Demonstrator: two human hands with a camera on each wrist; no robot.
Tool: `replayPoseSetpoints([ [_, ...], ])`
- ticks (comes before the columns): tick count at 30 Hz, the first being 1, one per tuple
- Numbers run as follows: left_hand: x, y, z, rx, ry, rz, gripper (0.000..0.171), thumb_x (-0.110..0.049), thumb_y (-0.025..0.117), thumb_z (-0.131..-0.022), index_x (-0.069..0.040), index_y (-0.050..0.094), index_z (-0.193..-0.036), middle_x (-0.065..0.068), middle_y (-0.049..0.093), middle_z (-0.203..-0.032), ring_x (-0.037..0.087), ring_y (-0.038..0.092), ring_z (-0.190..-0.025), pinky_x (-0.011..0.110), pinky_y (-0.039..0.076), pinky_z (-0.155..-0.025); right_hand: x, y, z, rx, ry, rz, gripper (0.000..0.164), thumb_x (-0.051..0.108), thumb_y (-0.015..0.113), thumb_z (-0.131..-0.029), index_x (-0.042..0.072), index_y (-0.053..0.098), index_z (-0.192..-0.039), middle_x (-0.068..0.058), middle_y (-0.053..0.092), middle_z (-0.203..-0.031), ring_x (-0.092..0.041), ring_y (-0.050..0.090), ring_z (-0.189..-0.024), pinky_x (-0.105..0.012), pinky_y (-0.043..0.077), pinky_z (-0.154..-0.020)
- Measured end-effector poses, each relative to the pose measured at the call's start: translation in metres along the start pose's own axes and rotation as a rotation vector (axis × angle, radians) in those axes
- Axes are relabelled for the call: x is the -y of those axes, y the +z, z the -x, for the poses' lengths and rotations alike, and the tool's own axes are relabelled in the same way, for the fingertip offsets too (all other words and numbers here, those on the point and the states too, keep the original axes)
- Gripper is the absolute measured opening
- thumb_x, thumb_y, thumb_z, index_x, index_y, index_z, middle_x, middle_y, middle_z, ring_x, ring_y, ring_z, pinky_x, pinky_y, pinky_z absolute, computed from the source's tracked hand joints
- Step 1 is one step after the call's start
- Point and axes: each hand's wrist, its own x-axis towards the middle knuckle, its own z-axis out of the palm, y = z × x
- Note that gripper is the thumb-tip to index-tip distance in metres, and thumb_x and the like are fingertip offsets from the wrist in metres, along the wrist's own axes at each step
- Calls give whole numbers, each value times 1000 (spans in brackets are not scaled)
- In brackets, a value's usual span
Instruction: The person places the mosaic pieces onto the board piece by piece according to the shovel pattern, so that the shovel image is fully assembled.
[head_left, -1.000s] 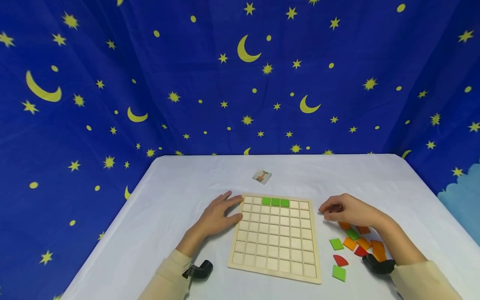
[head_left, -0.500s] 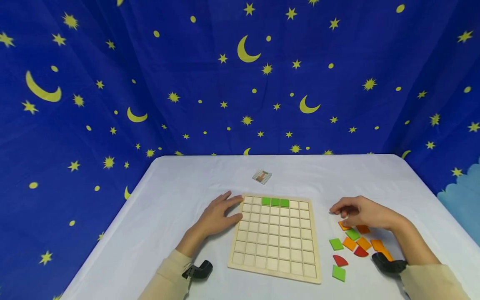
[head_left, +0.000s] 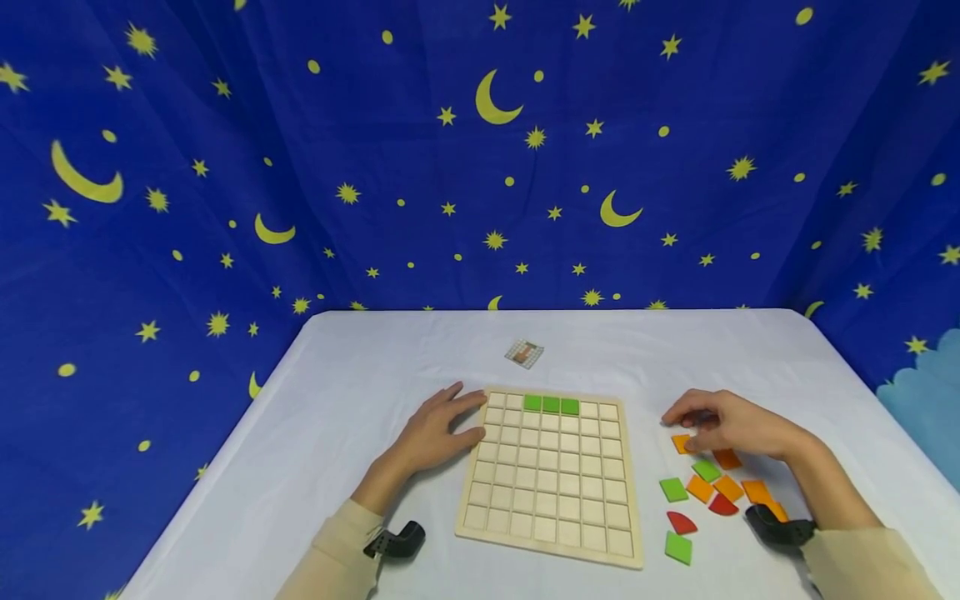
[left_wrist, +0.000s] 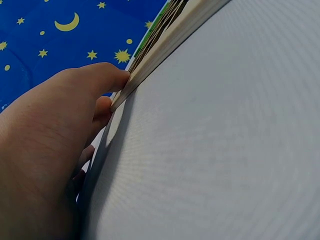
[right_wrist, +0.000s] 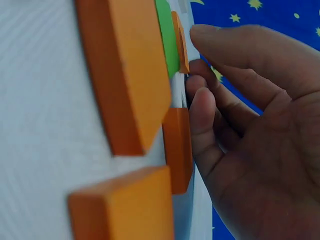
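A person's right hand (head_left: 738, 423) bends over loose pieces on a white worktop (head_left: 337, 358), its thumb touching an orange tile (head_left: 680, 442) to the right of a wooden board (head_left: 547, 459). The right fingers are loosely bent, the index tip standing apart from the thumb, with nothing pinched between them.

The orange tile lies flat, its board-facing side slanting slightly from far left to near right; the thumb covers one part, so whether it has a longer axis cannot be told.

At the board's left edge, the left hand (head_left: 433, 432) rests thumb and index finger, the two spread well apart and holding nothing between them. The board, seven cells by seven, sits turned a little, its right side nearer the person. Three green tiles (head_left: 551, 405) line up sideways in its far row, and a small card (head_left: 523, 353) lies askew beyond.

A strip of worktop separates the orange tile from the board, and more stretches beyond toward the starry curtain (head_left: 555, 150). Nearer the person, room tightens: a loose green piece (head_left: 706, 471), a darker orange piece (head_left: 726, 459) beneath the hand, and a red wedge (head_left: 723, 504) among further orange pieces (head_left: 728, 488).
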Motion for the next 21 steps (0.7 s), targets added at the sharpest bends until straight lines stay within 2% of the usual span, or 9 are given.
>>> replayPoseSetpoints([
  [3,-1,0,0,0,1,8,57,-52,62,-88,-30,52,-140,5,38,-150,28,26,-140,59,27,-105,0,0,1,18,7,-7,31,18,77,-79,23,70,-109,0,62,-108,-26,52,-98,-32,48,-81],
  [9,1,1,1,-2,-7,1,57,-53,62,-88,-32,52,-140,6,37,-151,28,27,-140,59,27,-106,-6,1,0,13,-10,-6,20,23,73,-86,22,72,-106,-1,63,-100,-24,53,-89,-29,47,-74],
  [15,1,4,-2,-1,2,-6,58,-56,59,-88,-33,50,-141,7,35,-152,28,26,-140,58,27,-106,-7,-1,3,18,-4,16,29,22,77,-82,21,70,-110,-5,58,-94,-23,50,-86,-28,44,-66],
  [21,3,4,0,-15,7,-16,57,-53,60,-88,-32,51,-140,7,38,-150,28,28,-139,57,27,-106,-7,3,0,-2,-7,-10,30,18,77,-81,20,70,-110,-8,56,-91,-23,48,-84,-29,42,-63],
])
